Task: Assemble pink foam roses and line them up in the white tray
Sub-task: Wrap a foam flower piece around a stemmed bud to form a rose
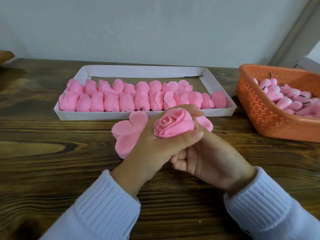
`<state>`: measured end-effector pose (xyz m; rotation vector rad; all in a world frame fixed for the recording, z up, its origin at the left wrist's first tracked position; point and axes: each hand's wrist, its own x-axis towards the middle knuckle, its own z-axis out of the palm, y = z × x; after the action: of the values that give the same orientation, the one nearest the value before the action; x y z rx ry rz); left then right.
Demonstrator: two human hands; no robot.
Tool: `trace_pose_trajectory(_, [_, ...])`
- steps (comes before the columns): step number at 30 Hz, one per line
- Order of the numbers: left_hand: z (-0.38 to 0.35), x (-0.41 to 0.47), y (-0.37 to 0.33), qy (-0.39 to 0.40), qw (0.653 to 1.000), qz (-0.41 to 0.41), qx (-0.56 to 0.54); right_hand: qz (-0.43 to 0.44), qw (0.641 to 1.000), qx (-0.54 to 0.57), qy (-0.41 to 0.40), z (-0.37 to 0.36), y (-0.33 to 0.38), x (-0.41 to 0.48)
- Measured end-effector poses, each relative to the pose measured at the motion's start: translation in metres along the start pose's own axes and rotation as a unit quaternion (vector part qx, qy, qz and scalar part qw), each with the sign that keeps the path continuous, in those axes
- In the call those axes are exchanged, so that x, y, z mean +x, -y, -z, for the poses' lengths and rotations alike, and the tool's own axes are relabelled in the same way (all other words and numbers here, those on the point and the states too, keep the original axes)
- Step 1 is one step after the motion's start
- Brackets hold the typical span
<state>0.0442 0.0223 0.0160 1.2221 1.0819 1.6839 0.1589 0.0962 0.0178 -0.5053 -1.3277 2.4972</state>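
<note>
Head view: the left hand grips a pink foam rose, fingers and thumb curled round it, bloom facing up, just in front of the white tray. The right hand lies under the left, fingers curled; whether it holds anything is hidden. Flat petals lie on the counter below.

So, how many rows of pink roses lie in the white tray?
2: a front row along the near wall of the white tray and a back row just behind it. None seems hidden.
</note>
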Motion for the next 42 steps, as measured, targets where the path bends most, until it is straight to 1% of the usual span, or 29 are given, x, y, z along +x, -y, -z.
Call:
trace_pose_trajectory(3, [0.001,0.000,0.002,0.000,1.000,-0.012,0.019,0.024,1.000,-0.001,0.002,-0.001,-0.001,0.000])
trace_pose_trajectory(8, [-0.001,0.001,0.002,0.003,0.999,-0.020,0.040,0.069,0.996,0.041,0.039,-0.005,-0.003,-0.001])
trace_pose_trajectory(15, [-0.001,-0.001,0.000,0.000,1.000,-0.008,0.027,0.052,0.995,0.046,0.067,-0.004,0.001,0.000])
trace_pose_trajectory(19, [-0.003,-0.001,-0.002,0.003,0.999,-0.007,0.050,0.061,0.998,0.015,0.019,-0.004,-0.004,0.001])
trace_pose_trajectory(24, [-0.005,-0.002,-0.003,-0.021,0.996,-0.015,0.085,0.085,0.993,0.061,0.049,-0.006,-0.003,0.000])
trace_pose_trajectory(26, [-0.005,-0.002,-0.004,-0.034,0.995,-0.019,0.092,0.085,0.994,0.045,0.046,-0.003,-0.002,0.001])
trace_pose_trajectory(28, [-0.005,-0.002,-0.004,-0.055,0.995,-0.019,0.079,0.082,0.996,0.021,0.026,0.000,-0.001,0.002])
trace_pose_trajectory(30, [-0.005,-0.002,-0.004,-0.094,0.994,-0.027,0.055,0.117,0.993,0.005,-0.008,0.002,0.001,0.002])
trace_pose_trajectory(31, [-0.006,-0.002,-0.005,-0.115,0.992,-0.035,0.046,0.160,0.986,-0.014,-0.035,0.002,0.001,0.002])
trace_pose_trajectory(32, [-0.006,-0.002,-0.006,-0.133,0.989,-0.043,0.044,0.215,0.973,-0.049,-0.068,0.003,0.000,0.001])
trace_pose_trajectory(33, [-0.007,-0.002,-0.007,-0.148,0.986,-0.049,0.051,0.279,0.950,-0.102,-0.101,0.003,-0.001,-0.001])
trace_pose_trajectory(34, [-0.007,-0.002,-0.007,-0.158,0.984,-0.052,0.058,0.344,0.915,-0.165,-0.127,0.002,-0.001,-0.002])
trace_pose_trajectory(35, [-0.007,-0.001,-0.007,-0.167,0.983,-0.049,0.065,0.405,0.874,-0.231,-0.140,0.001,-0.001,-0.004])
trace_pose_trajectory(37, [-0.007,0.000,-0.006,-0.176,0.981,-0.035,0.073,0.486,0.783,-0.363,-0.135,0.001,-0.002,-0.006])
trace_pose_trajectory(38, [-0.007,0.000,-0.005,-0.171,0.982,-0.030,0.080,0.504,0.742,-0.422,-0.132,0.002,-0.003,-0.007])
trace_pose_trajectory(39, [-0.008,0.001,-0.005,-0.161,0.983,-0.030,0.086,0.508,0.713,-0.464,-0.130,0.002,-0.004,-0.007])
trace_pose_trajectory(40, [-0.008,0.001,-0.004,-0.155,0.984,-0.031,0.085,0.505,0.695,-0.494,-0.133,0.001,-0.004,-0.007])
trace_pose_trajectory(42, [-0.008,0.002,-0.003,-0.155,0.985,-0.032,0.072,0.498,0.670,-0.531,-0.148,-0.002,-0.004,-0.006])
